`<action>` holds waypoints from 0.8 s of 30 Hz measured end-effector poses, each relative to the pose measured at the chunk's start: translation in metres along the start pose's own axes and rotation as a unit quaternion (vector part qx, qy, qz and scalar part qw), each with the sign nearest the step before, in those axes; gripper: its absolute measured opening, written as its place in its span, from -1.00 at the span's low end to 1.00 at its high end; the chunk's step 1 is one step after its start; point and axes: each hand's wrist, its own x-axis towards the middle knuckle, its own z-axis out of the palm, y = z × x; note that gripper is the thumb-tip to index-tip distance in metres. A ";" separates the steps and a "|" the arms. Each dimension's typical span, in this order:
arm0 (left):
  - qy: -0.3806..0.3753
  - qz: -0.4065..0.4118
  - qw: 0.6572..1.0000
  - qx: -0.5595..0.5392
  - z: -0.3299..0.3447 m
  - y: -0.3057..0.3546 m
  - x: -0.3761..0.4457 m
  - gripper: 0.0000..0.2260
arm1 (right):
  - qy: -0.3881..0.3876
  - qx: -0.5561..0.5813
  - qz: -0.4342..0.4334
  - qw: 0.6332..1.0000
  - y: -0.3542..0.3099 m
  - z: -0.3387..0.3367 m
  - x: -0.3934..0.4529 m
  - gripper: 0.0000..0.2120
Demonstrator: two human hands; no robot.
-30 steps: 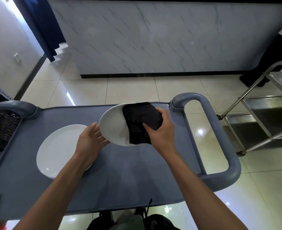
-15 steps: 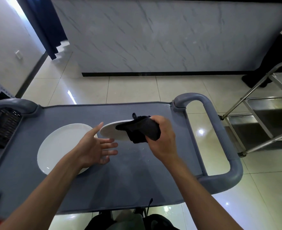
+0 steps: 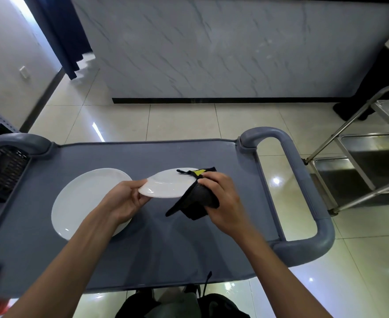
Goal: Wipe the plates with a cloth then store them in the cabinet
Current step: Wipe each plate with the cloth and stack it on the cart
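Wiping step: left hand point(image 3: 124, 198) pinches raised plate point(image 3: 168, 185) rim, right hand point(image 3: 221, 200) fingers clutch black cloth point(image 3: 198, 198); next, probably wipe the underside.

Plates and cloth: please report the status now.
Left hand grips held plate; right hand grips cloth at its rim. Second plate flat on cart. Nothing in the way.

Plate held over the cart, cloth at its right edge.

At frame centre my left hand point(image 3: 124, 198) pinches the white plate point(image 3: 166, 185) by its left rim, while my right hand point(image 3: 221, 198) grips the black cloth point(image 3: 198, 198) folded over its right edge. A second plate point(image 3: 83, 198) lies lower left on the grey cart point(image 3: 156, 249).
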 end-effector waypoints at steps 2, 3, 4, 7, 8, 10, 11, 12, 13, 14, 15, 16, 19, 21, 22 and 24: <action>-0.003 0.013 1.000 0.017 -0.001 -0.001 -0.001 -0.80 | -0.025 -0.011 0.010 1.000 0.003 -0.003 -0.004 -0.59; -0.005 0.021 0.999 0.025 -0.001 -0.002 -0.002 -0.79 | -0.039 -0.012 0.018 0.999 0.003 -0.005 -0.006 -0.58; -0.007 0.031 0.999 0.035 -0.002 -0.003 -0.002 -0.79 | -0.051 -0.010 0.026 0.998 0.003 -0.007 -0.007 -0.60; -0.002 0.064 0.996 0.061 -0.003 -0.006 -0.002 -0.78 | -0.084 0.001 0.044 0.995 -0.001 -0.014 -0.009 -0.60; 0.001 0.075 0.995 0.065 -0.003 -0.007 -0.002 -0.78 | -0.091 0.006 0.051 0.995 -0.002 -0.015 -0.009 -0.59; 0.003 0.101 0.993 0.065 -0.002 -0.010 -0.003 -0.75 | -0.096 0.023 0.077 0.992 -0.003 -0.016 -0.011 -0.56; 0.004 0.118 0.991 0.065 -0.001 -0.010 -0.003 -0.73 | -0.095 0.036 0.097 0.990 -0.003 -0.016 -0.013 -0.51; 0.006 0.136 0.988 0.067 -0.001 -0.011 -0.004 -0.72 | -0.090 0.050 0.116 0.988 -0.004 -0.016 -0.014 -0.48; 0.008 0.153 0.986 0.067 0.000 -0.011 -0.005 -0.71 | -0.079 0.065 0.132 0.986 -0.006 -0.017 -0.015 -0.47; 0.010 0.168 0.984 0.067 0.001 -0.011 -0.006 -0.71 | -0.067 0.080 0.146 0.984 -0.007 -0.017 -0.016 -0.48; 0.011 0.181 0.981 0.068 0.001 -0.011 -0.006 -0.70 | -0.054 0.095 0.159 0.981 -0.009 -0.017 -0.016 -0.48; 0.012 0.193 0.978 0.073 0.002 -0.011 -0.007 -0.70 | -0.038 0.108 0.173 0.978 -0.012 -0.017 -0.016 -0.48; 0.012 0.221 0.969 0.113 0.004 -0.012 -0.009 -0.71 | 0.009 0.133 0.209 0.969 -0.016 -0.013 -0.008 -0.47; 0.012 0.236 0.961 0.143 0.007 -0.016 -0.011 -0.72 | 0.019 0.143 0.219 0.965 -0.017 -0.007 -0.001 -0.50; 0.012 0.242 0.958 0.154 0.009 -0.020 -0.012 -0.71 | 0.021 0.143 0.220 0.965 -0.017 -0.003 0.002 -0.51; 0.013 0.249 0.954 0.167 0.012 -0.027 -0.013 -0.69 | 0.024 0.134 0.220 0.966 -0.019 0.005 0.008 -0.53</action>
